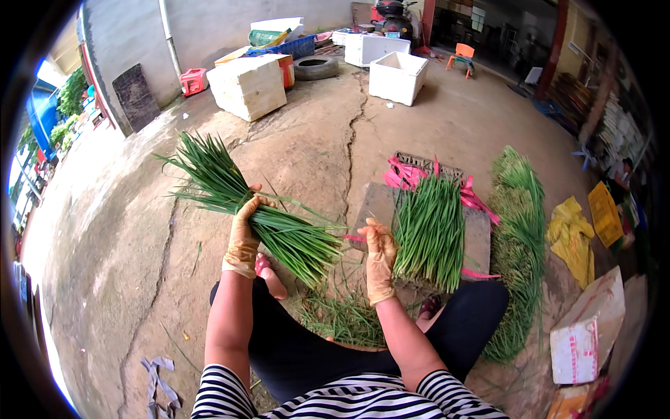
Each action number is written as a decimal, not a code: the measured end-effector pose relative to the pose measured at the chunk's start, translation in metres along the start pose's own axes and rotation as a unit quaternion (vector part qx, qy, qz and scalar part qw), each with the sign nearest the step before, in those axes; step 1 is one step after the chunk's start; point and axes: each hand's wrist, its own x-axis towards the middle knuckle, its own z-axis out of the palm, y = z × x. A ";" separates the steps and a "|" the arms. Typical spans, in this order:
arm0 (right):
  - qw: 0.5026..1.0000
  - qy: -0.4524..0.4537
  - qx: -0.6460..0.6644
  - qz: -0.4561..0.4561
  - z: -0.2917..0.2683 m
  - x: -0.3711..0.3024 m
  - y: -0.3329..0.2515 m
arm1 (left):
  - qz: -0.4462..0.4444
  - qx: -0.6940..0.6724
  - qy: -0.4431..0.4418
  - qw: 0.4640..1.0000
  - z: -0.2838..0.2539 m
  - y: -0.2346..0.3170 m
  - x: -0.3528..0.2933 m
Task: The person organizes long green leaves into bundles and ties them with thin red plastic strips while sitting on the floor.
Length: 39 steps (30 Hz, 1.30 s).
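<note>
My gloved left hand (244,234) is wrapped round the middle of a bunch of chives (296,241), lifted in front of my left knee. Its green tips fan out to the upper left, and the paler stem ends point lower right. My gloved right hand (380,262) is raised beside the stem ends, apart from them, fingers curled together; whatever they may pinch is too small to name. Just right of it, a thick row of chives (429,230) lies on a grey board (478,241). Pink ties (406,173) lie around the board's far end and sides.
A long heap of chives (518,237) runs along the board's right. Loose trimmings (338,318) litter the ground between my feet. Farther right are a yellow cloth (571,237), a yellow crate (604,213) and a carton (587,328). White foam boxes (248,87) and a tyre (315,68) stand ahead.
</note>
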 end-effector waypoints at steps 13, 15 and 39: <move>0.934 -0.347 -0.087 0.022 -0.050 -0.022 0.000 | 0.042 -0.016 -0.043 0.998 -0.010 0.015 0.003; 0.892 -0.384 -0.236 -0.026 -0.055 -0.020 -0.003 | 0.047 -0.030 -0.052 0.997 -0.012 0.018 0.006; 0.885 -0.147 -0.320 -0.305 0.007 0.001 -0.011 | -0.058 -0.058 -0.068 0.994 0.001 -0.008 -0.006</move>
